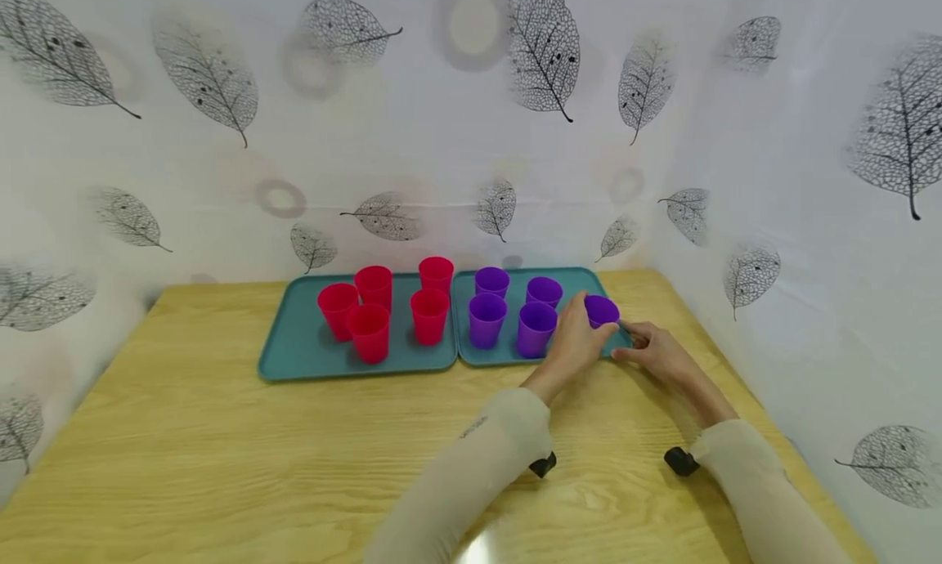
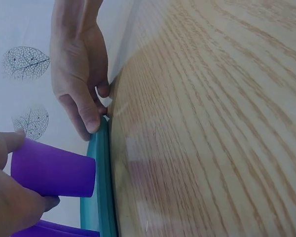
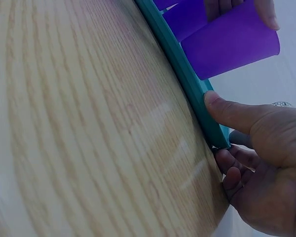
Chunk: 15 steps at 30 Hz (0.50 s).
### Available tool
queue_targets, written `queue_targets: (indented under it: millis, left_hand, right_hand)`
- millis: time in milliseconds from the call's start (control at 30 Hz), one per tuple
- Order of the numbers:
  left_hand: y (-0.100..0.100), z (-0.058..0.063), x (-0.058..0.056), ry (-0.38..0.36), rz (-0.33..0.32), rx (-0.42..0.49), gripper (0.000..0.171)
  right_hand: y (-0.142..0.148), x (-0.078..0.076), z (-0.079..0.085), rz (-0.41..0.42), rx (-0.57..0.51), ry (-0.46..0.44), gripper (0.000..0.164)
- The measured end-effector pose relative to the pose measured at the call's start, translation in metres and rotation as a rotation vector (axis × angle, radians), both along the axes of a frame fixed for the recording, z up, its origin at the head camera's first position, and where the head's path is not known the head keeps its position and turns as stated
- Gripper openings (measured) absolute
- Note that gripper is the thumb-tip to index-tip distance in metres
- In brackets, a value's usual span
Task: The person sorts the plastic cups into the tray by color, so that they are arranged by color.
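My left hand (image 1: 577,335) grips a purple cup (image 1: 603,311) near the right end of the right teal tray (image 1: 508,361). In the left wrist view that purple cup (image 2: 54,169) stands mouth up, thumb on one side and fingers on the other. My right hand (image 1: 658,353) pinches the tray's right end. The right wrist view has the thumb of this hand (image 3: 271,143) on top of the tray rim (image 3: 207,113) and curled fingers below it. Several more purple cups (image 1: 536,329) stand upright on the same tray, left of my left hand.
A second teal tray (image 1: 280,360) adjoins on the left, with several upright red cups (image 1: 370,333) on it. Both lie near the back of a wooden table (image 1: 294,466). A leaf-patterned sheet (image 1: 412,139) hangs behind and along the right side.
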<state>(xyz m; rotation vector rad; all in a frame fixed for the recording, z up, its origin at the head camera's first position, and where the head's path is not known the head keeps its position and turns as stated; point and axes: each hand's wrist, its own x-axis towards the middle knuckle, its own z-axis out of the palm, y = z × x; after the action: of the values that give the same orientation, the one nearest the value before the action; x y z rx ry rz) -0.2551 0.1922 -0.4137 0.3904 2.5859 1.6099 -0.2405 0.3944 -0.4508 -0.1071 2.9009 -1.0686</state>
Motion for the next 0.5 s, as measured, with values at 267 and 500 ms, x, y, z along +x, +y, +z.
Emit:
queue_targets:
  millis: [267,500]
  left_hand:
    - [0.009,-0.007,-0.003,-0.026,0.04,-0.033,0.075]
    - [0.012,-0.011,-0.005,-0.032,0.071,0.007,0.075]
  right_hand:
    - [0.002,0.003,-0.001,0.008,0.006,0.002,0.077]
    - [0.002,0.002,-0.001,0.007,-0.001,0.004,0.075]
